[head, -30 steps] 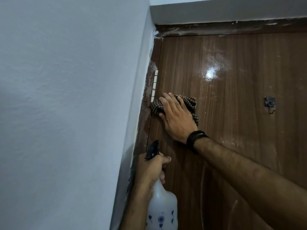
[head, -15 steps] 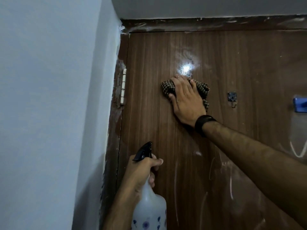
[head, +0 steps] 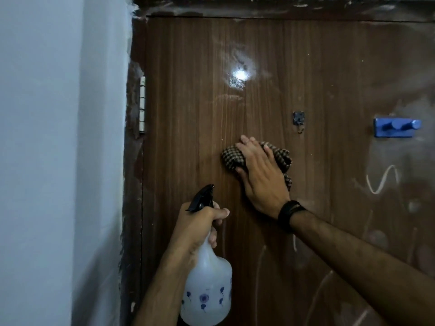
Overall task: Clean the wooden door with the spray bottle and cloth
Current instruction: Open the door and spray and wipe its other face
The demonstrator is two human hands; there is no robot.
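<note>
So the person is right up against the wooden door (head: 188, 102), which fills most of the head view. The right hand (head: 260, 175) is flat on a bunched-up checked cloth (head: 231, 158), brown and cream check, pushing it against the door roughly mid-panel. The fingers (head: 249, 147) are straight and lying close together over the cloth, not curled round it, and the thumb sits low on the cloth's left side. Cloth pokes out on both sides of the hand. There's a black wristband (head: 290, 214) on that wrist.

The left hand (head: 197, 228) is lower and to the left, wrapped around the neck of the spray bottle (head: 208, 285), with the fingers curled round it just under the black trigger head (head: 202, 197). The bottle is translucent white with small blue flower prints, held upright close in front of the door; can't tell if it actually touches the wood.

Just above and right of the cloth there's a small metal hook (head: 298, 121) on the door, and further right a blue peg rack (head: 395, 128). White hinge (head: 142, 104) on the left edge, next to the pale wall (head: 58, 137). A bright glare spot (head: 240, 75) sits high on the panel, and there are whitish streaks and squiggles over the lower right of the door.
</note>
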